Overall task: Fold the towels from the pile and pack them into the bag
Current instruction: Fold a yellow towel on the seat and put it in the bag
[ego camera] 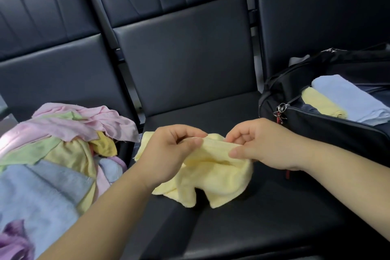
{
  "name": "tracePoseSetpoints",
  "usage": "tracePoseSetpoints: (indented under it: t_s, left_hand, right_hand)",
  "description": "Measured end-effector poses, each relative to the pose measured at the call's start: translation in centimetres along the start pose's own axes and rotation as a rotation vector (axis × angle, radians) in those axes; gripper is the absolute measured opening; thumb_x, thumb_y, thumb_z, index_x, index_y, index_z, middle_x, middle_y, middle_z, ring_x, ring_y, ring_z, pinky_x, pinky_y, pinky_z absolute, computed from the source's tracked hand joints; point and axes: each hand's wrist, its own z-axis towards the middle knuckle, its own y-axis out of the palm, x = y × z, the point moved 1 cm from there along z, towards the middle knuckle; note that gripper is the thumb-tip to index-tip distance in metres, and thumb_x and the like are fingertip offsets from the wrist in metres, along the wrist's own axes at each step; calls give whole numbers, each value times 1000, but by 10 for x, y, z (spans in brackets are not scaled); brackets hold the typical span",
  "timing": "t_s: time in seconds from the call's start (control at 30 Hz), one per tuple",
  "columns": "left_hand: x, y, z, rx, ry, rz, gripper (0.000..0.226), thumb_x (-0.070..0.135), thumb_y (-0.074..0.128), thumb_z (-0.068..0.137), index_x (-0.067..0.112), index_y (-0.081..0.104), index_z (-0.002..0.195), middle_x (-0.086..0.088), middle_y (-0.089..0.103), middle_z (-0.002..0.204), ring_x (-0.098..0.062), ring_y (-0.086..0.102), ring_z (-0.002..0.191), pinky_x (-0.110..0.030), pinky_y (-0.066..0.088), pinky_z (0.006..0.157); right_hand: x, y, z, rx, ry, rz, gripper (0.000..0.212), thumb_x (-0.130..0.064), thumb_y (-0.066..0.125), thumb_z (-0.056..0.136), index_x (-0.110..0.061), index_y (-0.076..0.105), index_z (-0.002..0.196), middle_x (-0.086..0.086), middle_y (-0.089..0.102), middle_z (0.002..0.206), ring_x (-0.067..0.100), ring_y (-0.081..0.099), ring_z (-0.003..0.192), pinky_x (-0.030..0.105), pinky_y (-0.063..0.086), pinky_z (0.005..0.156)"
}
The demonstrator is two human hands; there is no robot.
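A crumpled pale yellow towel (213, 177) lies bunched on the middle black seat. My left hand (168, 154) pinches its upper edge between thumb and fingers. My right hand (259, 143) pinches the same edge a little to the right. The two hands are close together, and the rest of the cloth hangs loosely below them. On the left seat is the pile of towels (52, 154) in pink, green, yellow, grey and purple. An open black bag (316, 120) stands on the right seat. Inside it lie a folded yellow towel (320, 102) and a folded pale blue towel (350, 99).
Three black padded seats (185, 65) with tall backrests stand side by side, with narrow gaps between them. The bag's zip pulls (280, 110) hang at its near left corner. A red strap end (287, 173) shows under my right wrist.
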Motion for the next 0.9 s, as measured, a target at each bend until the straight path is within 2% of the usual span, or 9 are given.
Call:
tracePoseSetpoints:
  t_s: [0.07,0.13,0.2,0.3,0.37,0.47,0.6,0.77,0.9]
  left_hand:
    - [0,-6,1,34,1,40,23,13,67,97,31,79,91,11,77,93,-3,69,87,-18,51,75]
    - [0,-12,1,42,-2,82,25,17,64,99,36,78,93,13,76,97,-4,68,92,-24,53,80]
    - [3,-15,1,-2,-20,86,26,18,62,101,37,78,93,13,76,99,-5,69,94,-29,56,82]
    - [7,-16,-1,-102,-66,53,13,21,70,96,30,79,94,8,77,92,-8,70,85,-27,56,71]
    - [6,-16,-1,-136,-74,57,8,21,74,92,27,80,94,6,77,90,-10,71,85,-26,56,74]
    - [0,-20,3,-52,-77,31,11,18,73,93,26,81,94,1,78,94,-19,73,90,-38,58,81]
    - [-5,-29,5,-1,-42,63,18,13,67,97,26,79,98,6,78,99,-10,71,95,-30,55,88]
    - [-7,-29,4,-78,-79,124,25,14,56,103,29,77,104,4,76,105,-22,70,103,-45,58,92]
    - [-7,-26,5,-132,-76,123,8,26,72,95,29,78,99,3,76,99,-21,71,91,-45,57,86]
  right_hand:
    - [0,-2,1,37,-15,-118,19,-16,80,86,-29,74,100,-4,77,89,15,71,79,28,56,75]
    - [-2,-6,2,68,-20,-155,18,-19,79,87,-32,73,98,-8,76,84,7,66,69,23,53,70]
    - [-3,-8,2,88,-27,-125,15,-21,79,88,-32,73,96,-9,74,79,1,62,65,22,52,68]
    - [-2,-11,3,121,-41,-45,12,-23,80,87,-32,75,93,-5,75,82,6,66,70,31,55,72]
    - [-1,-10,4,119,-50,-2,12,-23,80,87,-33,76,92,-3,75,84,8,67,72,32,55,72]
    - [-2,-11,4,97,-58,34,15,-19,80,87,-30,76,95,-3,77,87,9,70,77,25,55,72]
    - [-5,-14,2,14,-61,78,19,-9,79,88,-20,74,102,1,78,89,7,71,78,16,53,70]
    - [-4,-13,5,25,-68,-11,15,-18,80,86,-28,76,96,8,75,92,11,66,78,27,52,76]
    - [-3,-12,6,40,-70,-32,12,-20,81,86,-29,77,93,9,74,90,12,64,75,30,51,73]
